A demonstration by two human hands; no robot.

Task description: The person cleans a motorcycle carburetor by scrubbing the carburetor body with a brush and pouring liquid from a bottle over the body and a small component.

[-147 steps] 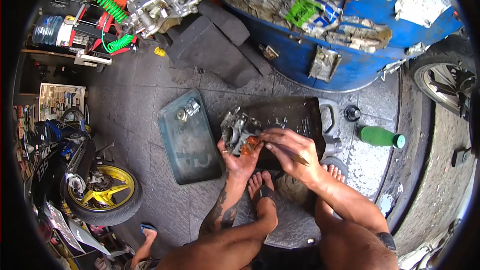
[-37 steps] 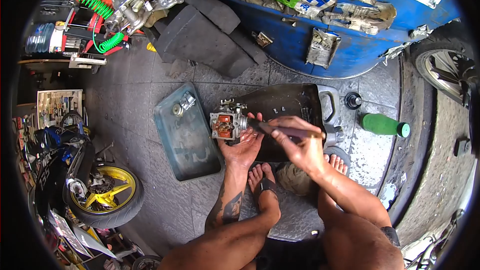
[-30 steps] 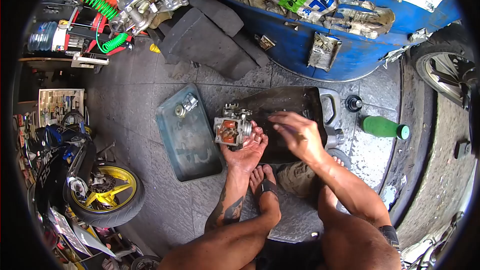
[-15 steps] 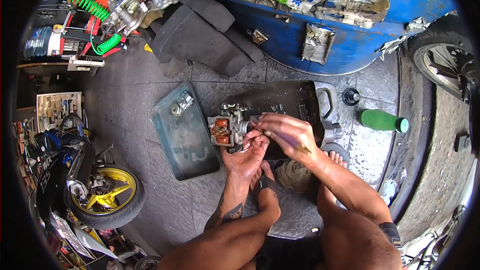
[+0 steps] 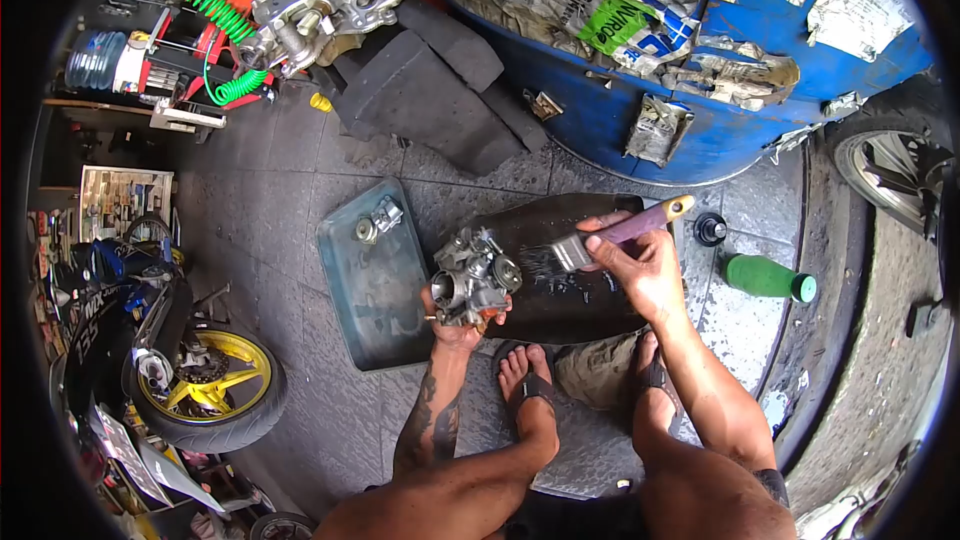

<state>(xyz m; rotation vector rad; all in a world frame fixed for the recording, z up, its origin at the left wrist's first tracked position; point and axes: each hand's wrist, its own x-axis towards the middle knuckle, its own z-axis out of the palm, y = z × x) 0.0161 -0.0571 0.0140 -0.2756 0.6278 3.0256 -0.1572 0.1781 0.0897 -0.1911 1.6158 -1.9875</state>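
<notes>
1. Purple-handled flat brush (image 5: 648, 221) is swinging to the silver metal carburetor's (image 5: 472, 268) two o'clock, right hand (image 5: 655, 280) gripping it, black pan (image 5: 580, 325) probably catching drips.
2. Left hand (image 5: 457, 333) is cradling the carburetor at the pan's nine o'clock.

Workshop, motorcycle (image 5: 180, 360) (yellow-wheeled), blue drum (image 5: 600, 110)

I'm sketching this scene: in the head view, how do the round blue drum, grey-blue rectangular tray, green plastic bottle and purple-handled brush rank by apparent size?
1. Blue drum
2. Grey-blue tray
3. Green bottle and purple-handled brush: too alike to rank
</notes>
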